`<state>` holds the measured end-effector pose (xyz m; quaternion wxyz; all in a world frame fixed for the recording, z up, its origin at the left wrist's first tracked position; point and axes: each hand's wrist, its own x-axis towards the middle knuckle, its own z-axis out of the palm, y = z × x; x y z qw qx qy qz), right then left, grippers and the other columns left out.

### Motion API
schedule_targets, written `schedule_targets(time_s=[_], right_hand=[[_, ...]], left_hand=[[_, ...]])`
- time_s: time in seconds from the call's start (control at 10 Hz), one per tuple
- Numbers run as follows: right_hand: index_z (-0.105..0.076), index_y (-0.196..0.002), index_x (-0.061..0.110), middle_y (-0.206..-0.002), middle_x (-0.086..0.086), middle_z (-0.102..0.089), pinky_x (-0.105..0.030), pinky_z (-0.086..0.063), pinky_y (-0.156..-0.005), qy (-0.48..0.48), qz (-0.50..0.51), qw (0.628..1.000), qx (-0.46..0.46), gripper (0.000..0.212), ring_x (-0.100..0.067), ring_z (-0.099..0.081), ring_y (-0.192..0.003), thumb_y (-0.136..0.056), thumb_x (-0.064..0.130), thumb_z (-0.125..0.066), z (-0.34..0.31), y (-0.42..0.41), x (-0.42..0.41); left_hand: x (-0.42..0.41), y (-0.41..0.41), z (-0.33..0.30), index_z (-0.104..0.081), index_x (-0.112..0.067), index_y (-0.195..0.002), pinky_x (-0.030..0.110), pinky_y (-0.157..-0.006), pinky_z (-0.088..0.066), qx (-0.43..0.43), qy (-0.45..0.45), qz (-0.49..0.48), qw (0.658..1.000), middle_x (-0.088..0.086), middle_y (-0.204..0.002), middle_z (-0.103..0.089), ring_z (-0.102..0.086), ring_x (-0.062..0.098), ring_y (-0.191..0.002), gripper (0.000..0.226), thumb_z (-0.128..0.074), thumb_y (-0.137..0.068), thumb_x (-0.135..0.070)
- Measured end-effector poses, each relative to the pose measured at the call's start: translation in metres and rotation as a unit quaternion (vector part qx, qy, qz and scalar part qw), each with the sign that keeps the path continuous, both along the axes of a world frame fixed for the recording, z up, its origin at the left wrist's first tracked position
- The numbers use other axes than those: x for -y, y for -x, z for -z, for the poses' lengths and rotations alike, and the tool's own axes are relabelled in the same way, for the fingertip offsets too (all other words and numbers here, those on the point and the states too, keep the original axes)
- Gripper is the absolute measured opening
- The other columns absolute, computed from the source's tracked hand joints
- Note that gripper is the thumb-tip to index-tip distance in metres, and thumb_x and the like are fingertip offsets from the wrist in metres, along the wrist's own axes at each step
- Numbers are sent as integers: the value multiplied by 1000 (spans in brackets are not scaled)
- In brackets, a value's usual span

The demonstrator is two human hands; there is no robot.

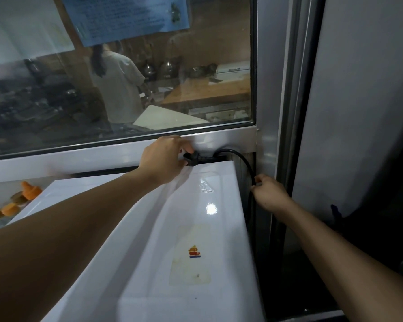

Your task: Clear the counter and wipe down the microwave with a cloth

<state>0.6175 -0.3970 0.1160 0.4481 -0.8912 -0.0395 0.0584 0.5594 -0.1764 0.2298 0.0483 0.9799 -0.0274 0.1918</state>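
Observation:
The white microwave (196, 228) fills the lower middle of the view, its glossy top bearing a worn sticker. A black power cord (244, 162) loops from behind its back right corner. My left hand (165, 159) reaches over the top and grips the black plug (192, 158) at the microwave's rear edge. My right hand (269, 194) pinches the cord lower down in the gap to the right of the microwave. No cloth is in view.
A glass window (126, 77) with a metal frame stands right behind the microwave; a person works in the kitchen beyond it. Orange-capped bottles (21, 198) sit at the left. A grey panel (358, 112) and a dark gap lie to the right.

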Motion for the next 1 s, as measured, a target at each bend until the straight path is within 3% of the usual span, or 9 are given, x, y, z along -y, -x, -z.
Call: schedule_targets(time_s=[0.4,0.5,0.7,1.0], right_hand=[[-42,-136,13,-124,-13,-58,-28,-45,-87,0,10,1000,-16,50,-29,-55,-111,-90,24,-56,-2,5,9],[-37,-140,16,-129,-12,-54,-26,-41,-81,8,1,1000,-13,55,-27,-54,-112,-89,17,-56,-3,7,13],[-22,-148,21,-148,-10,-37,-26,-36,-96,14,-18,1000,-21,72,-28,-42,-130,-88,19,-62,-9,13,16],[-18,-149,20,-151,-10,-32,-33,-35,-106,47,-39,998,-22,79,-28,-36,-135,-86,15,-65,-27,29,24]], left_hand=[[7,2,2,-67,-25,-105,39,-77,-53,9,9,11,1000,-2,-107,-65,-58,22,-99,27,-64,-82,-11],[9,3,1,-66,-25,-105,39,-77,-52,9,8,4,1000,-2,-107,-64,-57,22,-100,27,-64,-82,-12],[12,6,-1,-63,-24,-108,40,-81,-51,-7,3,0,1000,-3,-110,-60,-53,22,-106,29,-65,-81,-14],[15,10,-11,-60,-27,-112,35,-79,-50,-11,-11,-6,1000,-5,-116,-57,-52,20,-110,37,-67,-78,-13]])
